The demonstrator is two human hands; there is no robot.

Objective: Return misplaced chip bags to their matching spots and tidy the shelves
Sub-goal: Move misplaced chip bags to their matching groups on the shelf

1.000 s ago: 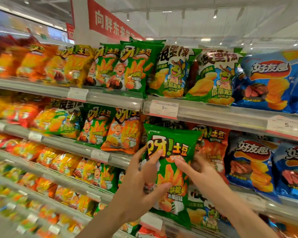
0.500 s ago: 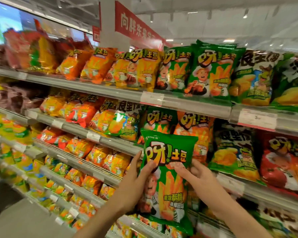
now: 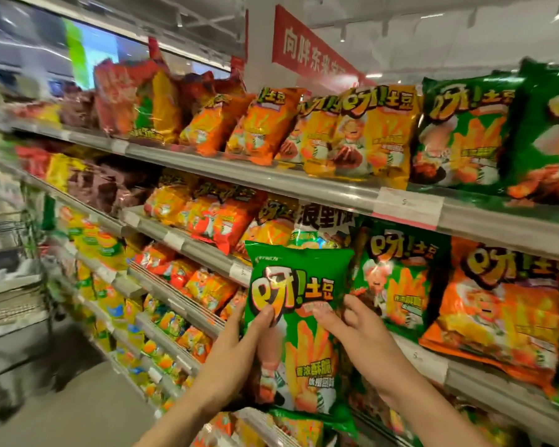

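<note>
supermarket snack aisle, tiered metal shelves point(image 3: 271, 179) running from far left to near right, all packed with chip bags. centre: a green chip bag point(image 3: 299, 321) held upright in front of the middle shelf, long axis vertical, printed face toward the camera, clear of the shelved stock. the left hand point(image 3: 239, 346) pinches the bag's left edge, thumb on the front just under the logo; the right hand point(image 3: 352, 327) pinches the right edge at about the same height, thumb on the front and fingers behind. both grips are closed on the bag.

the relation that matters: a matching green bag point(image 3: 397, 279) stands on the middle shelf just to the right of the held one, beside an orange bag point(image 3: 497, 314). more green bags of the same print point(image 3: 465, 133) sit on the top shelf, up and to the right. either slot lies on the right hand's side, so that hand is nearer and would likely lead the placement, the bag kept upright. which of the two slots has room cannot be told.
</note>
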